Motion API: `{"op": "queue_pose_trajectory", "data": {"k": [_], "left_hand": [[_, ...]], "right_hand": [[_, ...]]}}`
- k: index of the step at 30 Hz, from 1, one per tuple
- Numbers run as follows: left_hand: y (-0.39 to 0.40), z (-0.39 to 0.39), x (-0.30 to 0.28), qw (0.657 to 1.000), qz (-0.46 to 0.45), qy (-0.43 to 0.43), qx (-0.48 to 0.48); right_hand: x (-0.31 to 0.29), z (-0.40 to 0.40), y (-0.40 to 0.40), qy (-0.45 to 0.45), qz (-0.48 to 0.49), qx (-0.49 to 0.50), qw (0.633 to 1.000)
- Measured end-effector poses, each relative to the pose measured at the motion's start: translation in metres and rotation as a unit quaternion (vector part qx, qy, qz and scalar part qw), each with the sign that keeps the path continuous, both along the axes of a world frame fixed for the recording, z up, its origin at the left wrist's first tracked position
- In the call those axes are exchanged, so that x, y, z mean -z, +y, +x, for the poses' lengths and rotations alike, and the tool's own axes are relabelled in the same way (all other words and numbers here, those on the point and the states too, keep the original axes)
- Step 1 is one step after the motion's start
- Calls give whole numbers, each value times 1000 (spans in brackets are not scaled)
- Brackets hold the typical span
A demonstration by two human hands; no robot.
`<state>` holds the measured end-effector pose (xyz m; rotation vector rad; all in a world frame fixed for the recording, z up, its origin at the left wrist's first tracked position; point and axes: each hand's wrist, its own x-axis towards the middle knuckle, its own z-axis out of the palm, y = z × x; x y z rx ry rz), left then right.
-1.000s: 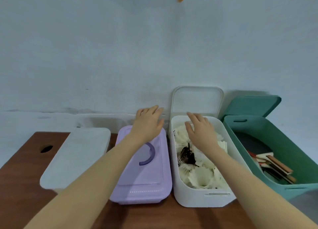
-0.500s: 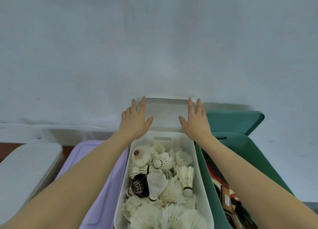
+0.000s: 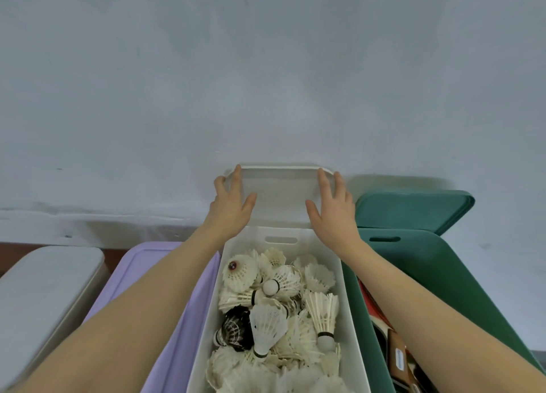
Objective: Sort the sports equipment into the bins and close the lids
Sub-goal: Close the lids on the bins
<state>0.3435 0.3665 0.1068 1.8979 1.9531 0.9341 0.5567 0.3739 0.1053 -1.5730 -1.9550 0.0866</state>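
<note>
The flat white plastic lid [image 3: 280, 197] stands on edge, leaning on the wall directly behind the white plastic bin [image 3: 295, 239] full of feather shuttlecocks [image 3: 274, 304]. The left hand [image 3: 230, 209] and right hand [image 3: 332, 212] lie against the lid's two side edges, fingers [image 3: 236, 177] straight and a little spread, thumbs turned inward across its face; no curl round the rim shows yet. The lid looks light, stiff and smooth, so it could slip: best taken by both long edges, thumbs in front, then tipped forward onto the bin. Left of the bin sits a closed lilac plastic box [image 3: 177, 274]; right of it an open green plastic bin [image 3: 428, 262].
</note>
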Motion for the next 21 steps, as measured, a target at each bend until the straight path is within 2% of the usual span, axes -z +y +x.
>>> {"op": "queue_pose_trajectory", "data": {"k": [5, 10, 14, 18, 21], "left_hand": [[-14, -3, -6, 998, 46, -52, -1], [-41, -9, -29, 987, 126, -94, -25], [-65, -11, -50, 982, 170, -84, -9], [-101, -14, -66, 963, 256, -80, 4], [-131, -17, -65, 963, 262, -68, 13]], "right_hand": [[-5, -5, -10, 69, 24, -20, 997], [-33, -16, -25, 84, 94, -41, 991], [-49, -19, -52, 109, 119, -35, 986], [-56, -19, -92, 109, 150, -38, 982], [-51, -16, -123, 102, 163, -25, 981]]}}
